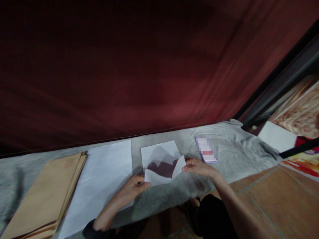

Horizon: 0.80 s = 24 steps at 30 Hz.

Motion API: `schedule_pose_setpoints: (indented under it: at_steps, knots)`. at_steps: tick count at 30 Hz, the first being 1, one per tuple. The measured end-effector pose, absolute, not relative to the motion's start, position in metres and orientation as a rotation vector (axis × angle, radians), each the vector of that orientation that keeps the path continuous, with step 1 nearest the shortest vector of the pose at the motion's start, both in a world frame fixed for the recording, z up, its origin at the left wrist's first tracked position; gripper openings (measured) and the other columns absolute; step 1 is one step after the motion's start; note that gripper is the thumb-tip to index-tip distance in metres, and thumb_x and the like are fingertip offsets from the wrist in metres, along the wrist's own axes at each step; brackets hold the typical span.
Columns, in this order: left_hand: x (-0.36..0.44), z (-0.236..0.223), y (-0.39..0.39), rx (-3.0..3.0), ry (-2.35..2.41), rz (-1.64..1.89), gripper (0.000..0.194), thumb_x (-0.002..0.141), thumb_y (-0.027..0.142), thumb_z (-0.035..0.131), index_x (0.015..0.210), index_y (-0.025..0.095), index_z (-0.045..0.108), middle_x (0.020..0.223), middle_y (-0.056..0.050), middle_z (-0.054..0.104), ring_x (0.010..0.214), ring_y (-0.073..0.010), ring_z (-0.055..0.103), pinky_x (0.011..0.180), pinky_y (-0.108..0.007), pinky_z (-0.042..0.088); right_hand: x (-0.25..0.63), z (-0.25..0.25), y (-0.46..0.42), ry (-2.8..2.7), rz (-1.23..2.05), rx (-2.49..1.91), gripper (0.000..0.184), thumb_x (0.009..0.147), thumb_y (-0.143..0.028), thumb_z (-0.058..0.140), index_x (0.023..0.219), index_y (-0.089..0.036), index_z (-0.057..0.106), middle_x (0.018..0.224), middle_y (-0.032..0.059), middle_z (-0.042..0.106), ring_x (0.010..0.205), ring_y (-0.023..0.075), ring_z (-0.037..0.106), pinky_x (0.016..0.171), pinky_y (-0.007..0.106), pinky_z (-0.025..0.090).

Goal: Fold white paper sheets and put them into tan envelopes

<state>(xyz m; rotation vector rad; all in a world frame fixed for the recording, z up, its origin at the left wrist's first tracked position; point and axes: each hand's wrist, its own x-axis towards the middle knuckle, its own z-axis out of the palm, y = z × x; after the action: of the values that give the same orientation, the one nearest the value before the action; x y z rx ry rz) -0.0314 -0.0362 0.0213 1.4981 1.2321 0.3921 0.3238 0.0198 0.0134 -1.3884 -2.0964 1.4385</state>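
Brown paper (47, 189): piled at the left, edges uneven; might slide apart if brushed by an arm.
White paper (104, 172): flat, just right of the brown paper; could shift or crease under a leaning wrist.
Left hand (131, 187): pinched on the left near corner of the sheet (158, 179), beside the white paper's right edge; with too loose a grip, liable to let that corner drop.
Sheet: between both hands, near edge raised and sagging in the middle, white area beyond flat on the cloth (236, 159); one piece or two, impossible to tell. Likely to crease crookedly if pulled unevenly, or tear if tugged hard.
Right hand (198, 166): pinched on the right near corner, farther out than the left; from that mismatch, perhaps a skewed edge.
Phone (210, 158): screen up, just beyond the right hand; could be knocked by a wide swing rightward.
Cloth: wrinkled at the right; if snagged, apt to drag everything.
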Motion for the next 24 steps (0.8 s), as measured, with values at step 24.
schedule_pose_setpoints:
  at_steps: [24]
  knots:
    - [0.007, 0.034, -0.007, 1.734, 2.155, 0.01, 0.028, 0.102, 0.037, 0.04, 0.097, 0.022, 0.063, 0.094, -0.005, 0.076, 0.09, -0.0208, 0.071, 0.067, -0.029, 0.039, 0.277, 0.009, 0.036, -2.037, 0.822, -2.062, 0.027, 0.096, -0.036, 0.052, 0.086, -0.018, 0.07, 0.081, 0.0048, 0.072, 0.077, 0.0176, 0.065, 0.065, 0.025, 0.038]
